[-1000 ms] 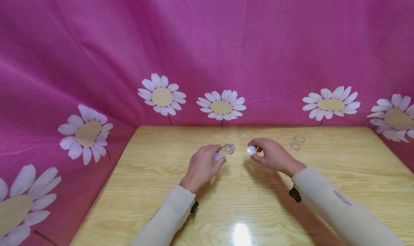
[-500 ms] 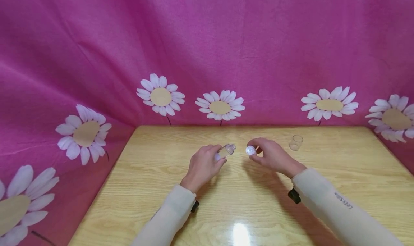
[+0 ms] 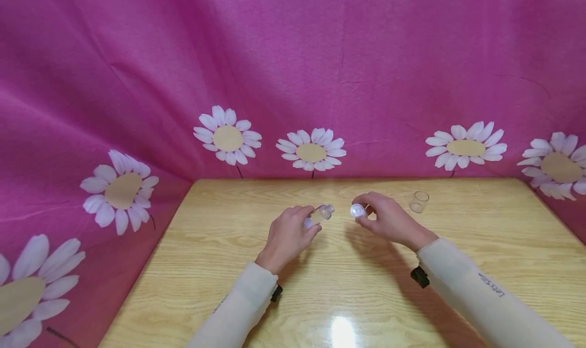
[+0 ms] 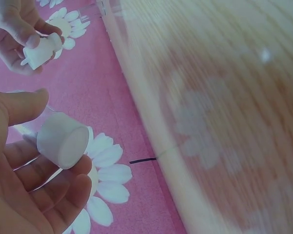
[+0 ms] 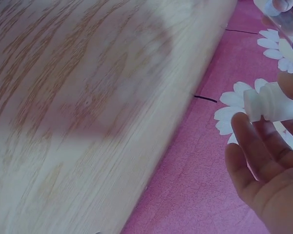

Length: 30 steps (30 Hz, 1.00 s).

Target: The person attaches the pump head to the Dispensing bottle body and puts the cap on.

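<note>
While we pinch the bottle [image 3: 319, 215] in our left hand [image 3: 288, 233], we pinch the white piece [image 3: 357, 210] in our right hand [image 3: 391, 218]; clear cup [image 3: 418, 202] stands near.

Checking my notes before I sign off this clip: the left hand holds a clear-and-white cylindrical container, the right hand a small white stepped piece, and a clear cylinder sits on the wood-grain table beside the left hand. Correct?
One slip: the clear cylinder sits beside the right hand, not the left hand, as the head view shows. The rest stands.
</note>
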Motion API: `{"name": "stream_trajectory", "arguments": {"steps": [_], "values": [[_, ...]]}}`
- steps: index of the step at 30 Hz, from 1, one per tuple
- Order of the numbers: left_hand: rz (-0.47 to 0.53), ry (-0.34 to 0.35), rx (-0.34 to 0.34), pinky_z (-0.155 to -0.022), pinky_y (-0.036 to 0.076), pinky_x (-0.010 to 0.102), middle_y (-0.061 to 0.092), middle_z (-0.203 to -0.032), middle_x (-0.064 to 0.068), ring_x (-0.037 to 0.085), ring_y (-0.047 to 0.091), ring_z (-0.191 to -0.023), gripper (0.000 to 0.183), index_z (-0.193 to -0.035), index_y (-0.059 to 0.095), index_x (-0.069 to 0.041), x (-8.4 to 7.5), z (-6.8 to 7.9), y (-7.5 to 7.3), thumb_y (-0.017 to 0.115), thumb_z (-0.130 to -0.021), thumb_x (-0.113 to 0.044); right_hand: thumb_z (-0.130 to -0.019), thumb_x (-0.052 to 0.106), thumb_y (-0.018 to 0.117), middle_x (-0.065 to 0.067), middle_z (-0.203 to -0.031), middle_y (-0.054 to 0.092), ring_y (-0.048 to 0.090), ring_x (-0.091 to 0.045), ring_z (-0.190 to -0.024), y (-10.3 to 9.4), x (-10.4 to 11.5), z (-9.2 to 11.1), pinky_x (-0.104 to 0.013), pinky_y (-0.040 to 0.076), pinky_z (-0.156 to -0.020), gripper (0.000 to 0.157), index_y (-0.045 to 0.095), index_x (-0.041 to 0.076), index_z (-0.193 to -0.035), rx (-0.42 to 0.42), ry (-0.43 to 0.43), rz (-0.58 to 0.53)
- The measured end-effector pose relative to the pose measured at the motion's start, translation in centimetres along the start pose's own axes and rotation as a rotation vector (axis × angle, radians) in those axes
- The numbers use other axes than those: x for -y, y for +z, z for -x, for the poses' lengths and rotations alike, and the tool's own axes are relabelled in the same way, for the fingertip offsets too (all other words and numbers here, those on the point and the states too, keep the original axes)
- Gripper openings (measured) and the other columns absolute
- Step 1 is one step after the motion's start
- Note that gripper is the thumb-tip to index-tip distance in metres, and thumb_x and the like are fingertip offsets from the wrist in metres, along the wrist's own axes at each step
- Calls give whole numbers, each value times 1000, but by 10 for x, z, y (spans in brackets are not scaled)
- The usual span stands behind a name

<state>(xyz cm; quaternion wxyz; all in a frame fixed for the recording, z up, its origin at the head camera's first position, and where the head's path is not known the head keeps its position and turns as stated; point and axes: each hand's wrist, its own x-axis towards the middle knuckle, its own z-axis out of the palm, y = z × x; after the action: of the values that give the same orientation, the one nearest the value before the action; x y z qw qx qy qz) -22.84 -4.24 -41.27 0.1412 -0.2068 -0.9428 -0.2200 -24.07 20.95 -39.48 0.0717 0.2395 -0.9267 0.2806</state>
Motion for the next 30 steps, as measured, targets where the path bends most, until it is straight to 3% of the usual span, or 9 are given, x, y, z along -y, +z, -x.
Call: {"name": "stream_trajectory", "arguments": {"steps": [7,16,26,30], "values": [[-9,2,-6,-73,56,33,74,-110,4,18,67,-90,39,-121,70,-15,0,1,1,76,-87,-33,-85,10,73,-7,-102,68,61,-20,-89,0,1,0,-38,51,-78,30,67,6,-114,-42,-40,57],[2,26,-5,-71,56,31,75,-108,3,17,67,-89,38,-120,70,-13,0,1,3,76,-87,-32,-84,9,76,-7,-103,68,63,-22,-92,-1,1,8,-45,52,-83,35,69,7,-118,-95,-71,90],[-16,17,7,-75,57,32,74,-111,3,17,67,-90,39,-121,70,-15,-2,0,4,76,-87,-34,-84,8,76,-10,-106,67,62,-20,-88,-3,3,8,-35,52,-74,38,69,7,-121,-81,-63,77],[-7,14,15,-73,57,31,74,-111,3,17,67,-90,39,-121,70,-15,-4,0,4,76,-87,-33,-85,8,76,-11,-104,68,63,-20,-88,-3,5,6,-37,55,-74,39,67,2,-122,-84,-69,58]]}}
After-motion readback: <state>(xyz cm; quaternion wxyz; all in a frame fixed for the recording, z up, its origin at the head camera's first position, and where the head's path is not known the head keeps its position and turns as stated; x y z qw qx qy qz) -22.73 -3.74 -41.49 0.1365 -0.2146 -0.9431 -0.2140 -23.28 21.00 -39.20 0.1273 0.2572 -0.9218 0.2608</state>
